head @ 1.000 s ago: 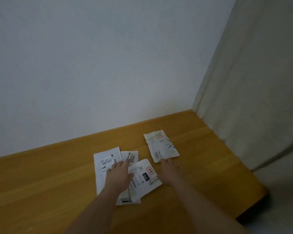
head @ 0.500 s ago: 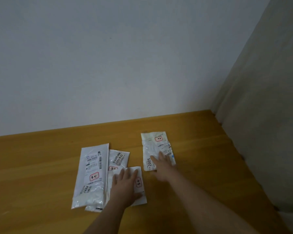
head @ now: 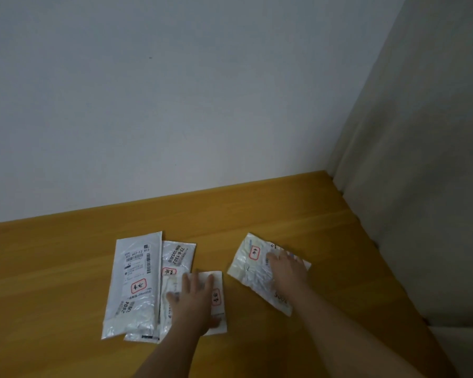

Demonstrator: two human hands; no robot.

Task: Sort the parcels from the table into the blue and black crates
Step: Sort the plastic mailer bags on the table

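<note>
Right parcel (head: 253, 268) rotated, long axis now diagonal

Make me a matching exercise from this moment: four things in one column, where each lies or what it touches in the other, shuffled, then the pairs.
Things
1. long parcel
2. crumpled parcel
3. left hand
4. middle parcel

Places
A. alone on the right, under the right hand
B. farthest left on the table
C. flat on the small parcel
D. partly tucked beneath the small parcel

Pairs: 1-B, 2-A, 3-C, 4-D
</note>
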